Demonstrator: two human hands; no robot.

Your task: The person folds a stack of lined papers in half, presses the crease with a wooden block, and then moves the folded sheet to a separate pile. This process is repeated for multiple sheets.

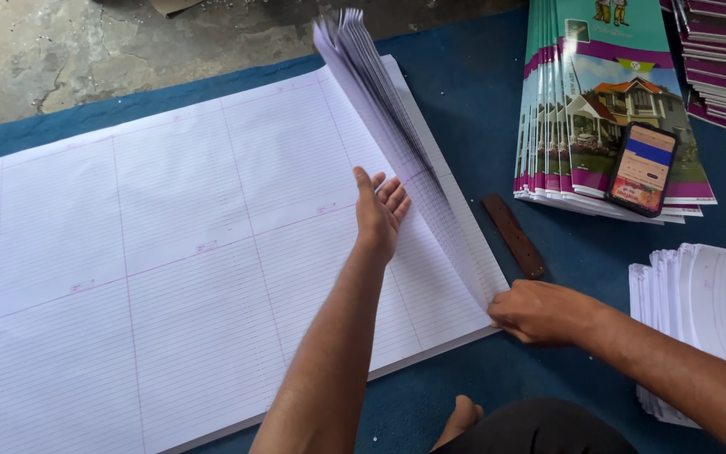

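The right hand (pixel 539 313) pinches the near corner of the lifted sheets (pixel 397 126) of the ruled paper stack (pixel 144 277); the left hand (pixel 380 210), fingers open, braces them. A loose pinch could let the sheets slip and fan.

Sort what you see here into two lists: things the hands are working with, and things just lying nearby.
In use:
- big stack of ruled sheets
- lifted bundle of sheets, fanned by the left hand
- right hand pinching the bundle's near corner

Lying about:
- phone
- pile of printed covers
- brown wooden strip
- folded ruled sheets
- blue mat
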